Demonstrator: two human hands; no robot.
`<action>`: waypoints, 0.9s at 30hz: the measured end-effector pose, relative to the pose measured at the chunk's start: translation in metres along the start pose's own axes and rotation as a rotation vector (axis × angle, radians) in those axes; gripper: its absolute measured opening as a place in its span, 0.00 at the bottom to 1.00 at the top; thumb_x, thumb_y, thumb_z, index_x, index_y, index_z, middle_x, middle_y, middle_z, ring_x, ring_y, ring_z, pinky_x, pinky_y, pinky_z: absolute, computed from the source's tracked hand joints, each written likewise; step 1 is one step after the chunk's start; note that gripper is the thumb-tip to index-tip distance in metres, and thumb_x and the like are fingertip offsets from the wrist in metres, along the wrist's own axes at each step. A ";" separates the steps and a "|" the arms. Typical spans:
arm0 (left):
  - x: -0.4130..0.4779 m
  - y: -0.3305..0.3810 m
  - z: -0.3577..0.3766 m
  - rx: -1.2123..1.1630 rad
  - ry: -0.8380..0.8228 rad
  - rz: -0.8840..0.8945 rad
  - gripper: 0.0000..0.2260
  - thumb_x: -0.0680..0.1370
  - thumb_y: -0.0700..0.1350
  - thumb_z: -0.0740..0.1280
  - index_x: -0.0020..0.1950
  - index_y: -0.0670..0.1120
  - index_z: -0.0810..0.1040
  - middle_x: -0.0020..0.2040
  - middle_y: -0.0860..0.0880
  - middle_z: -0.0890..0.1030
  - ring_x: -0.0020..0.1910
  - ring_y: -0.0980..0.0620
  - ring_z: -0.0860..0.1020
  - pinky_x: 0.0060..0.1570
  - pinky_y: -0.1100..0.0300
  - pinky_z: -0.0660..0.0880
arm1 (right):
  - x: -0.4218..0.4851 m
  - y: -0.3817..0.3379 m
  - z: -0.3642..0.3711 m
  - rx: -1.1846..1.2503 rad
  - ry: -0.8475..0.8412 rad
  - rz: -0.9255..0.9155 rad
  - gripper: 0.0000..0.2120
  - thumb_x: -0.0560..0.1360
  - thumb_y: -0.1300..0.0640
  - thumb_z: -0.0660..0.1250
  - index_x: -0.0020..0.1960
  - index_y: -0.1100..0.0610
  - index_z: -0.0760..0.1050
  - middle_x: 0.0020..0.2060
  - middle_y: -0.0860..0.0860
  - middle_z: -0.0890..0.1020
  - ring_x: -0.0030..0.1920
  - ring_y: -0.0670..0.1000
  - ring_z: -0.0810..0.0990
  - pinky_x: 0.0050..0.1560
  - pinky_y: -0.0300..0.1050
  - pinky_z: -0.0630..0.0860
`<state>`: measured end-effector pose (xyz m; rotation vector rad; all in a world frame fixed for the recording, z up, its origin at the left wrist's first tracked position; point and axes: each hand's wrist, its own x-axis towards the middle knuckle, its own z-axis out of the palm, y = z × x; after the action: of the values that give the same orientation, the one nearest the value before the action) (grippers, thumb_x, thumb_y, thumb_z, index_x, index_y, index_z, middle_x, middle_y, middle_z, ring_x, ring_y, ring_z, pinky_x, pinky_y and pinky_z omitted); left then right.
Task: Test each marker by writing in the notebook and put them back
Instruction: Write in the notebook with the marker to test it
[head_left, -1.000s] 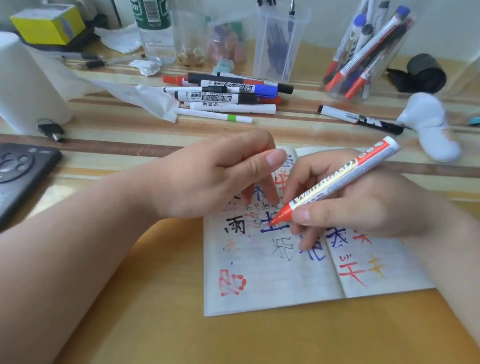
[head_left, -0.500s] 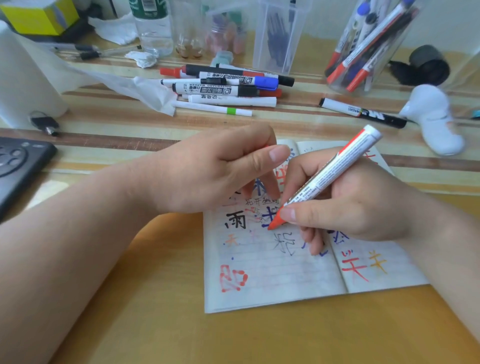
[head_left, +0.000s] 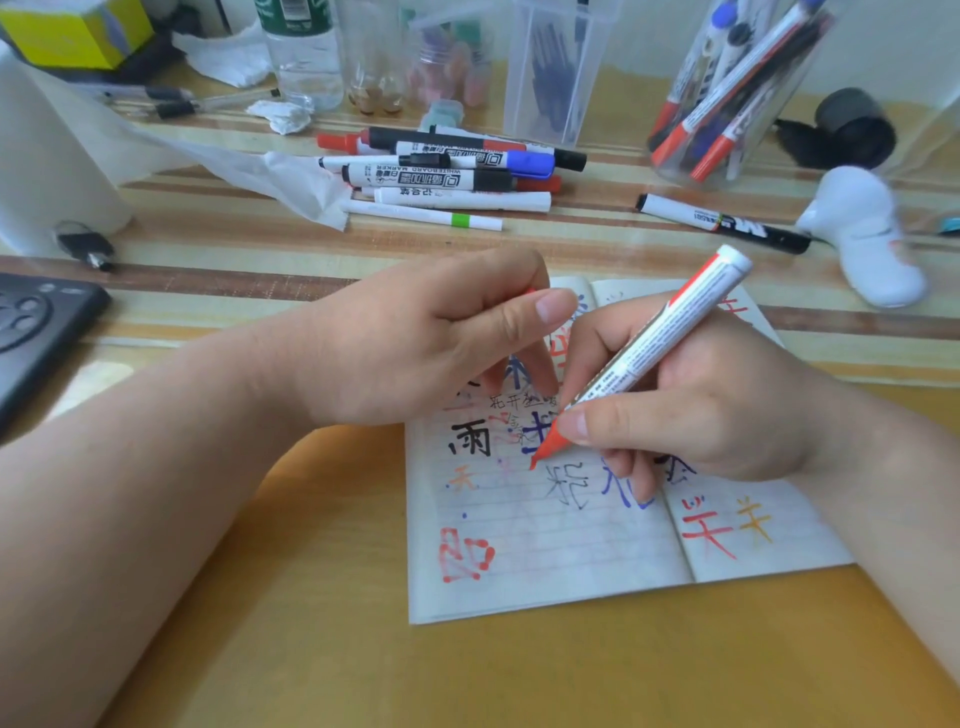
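Fingers of your right hand pinch the red marker, tip on the notebook at frame centre. Your left hand curls round what seems its cap. Testing step: next, draw 1 stroke, then recap.

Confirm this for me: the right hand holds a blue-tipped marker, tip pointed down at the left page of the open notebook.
Not quite: the tip is red, not blue. The head view shows the right hand holding a red-tipped marker, tip pointed down at the left page of the open notebook.
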<state>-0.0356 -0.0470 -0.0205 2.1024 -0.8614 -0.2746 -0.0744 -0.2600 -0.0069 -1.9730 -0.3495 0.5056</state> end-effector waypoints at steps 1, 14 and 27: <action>0.000 0.000 0.000 0.001 -0.002 -0.001 0.17 0.83 0.57 0.57 0.48 0.46 0.76 0.46 0.52 0.86 0.41 0.48 0.83 0.45 0.51 0.80 | 0.000 0.001 -0.001 0.002 0.003 -0.004 0.06 0.66 0.58 0.73 0.39 0.59 0.78 0.25 0.57 0.77 0.23 0.56 0.78 0.23 0.46 0.75; 0.000 0.003 0.001 -0.030 -0.004 -0.011 0.16 0.82 0.57 0.58 0.47 0.46 0.76 0.43 0.55 0.86 0.40 0.48 0.83 0.43 0.56 0.78 | 0.002 -0.003 0.001 -0.303 0.050 -0.067 0.05 0.63 0.54 0.71 0.36 0.53 0.77 0.26 0.46 0.78 0.29 0.44 0.76 0.31 0.41 0.72; 0.000 0.001 0.001 -0.005 0.000 -0.012 0.18 0.82 0.59 0.57 0.48 0.46 0.77 0.45 0.53 0.86 0.41 0.48 0.83 0.45 0.52 0.80 | -0.001 -0.001 0.000 -0.138 0.013 -0.038 0.07 0.66 0.55 0.72 0.38 0.57 0.77 0.23 0.53 0.77 0.19 0.49 0.76 0.21 0.40 0.70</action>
<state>-0.0360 -0.0483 -0.0206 2.1041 -0.8474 -0.2823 -0.0752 -0.2598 -0.0056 -2.0978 -0.4233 0.4546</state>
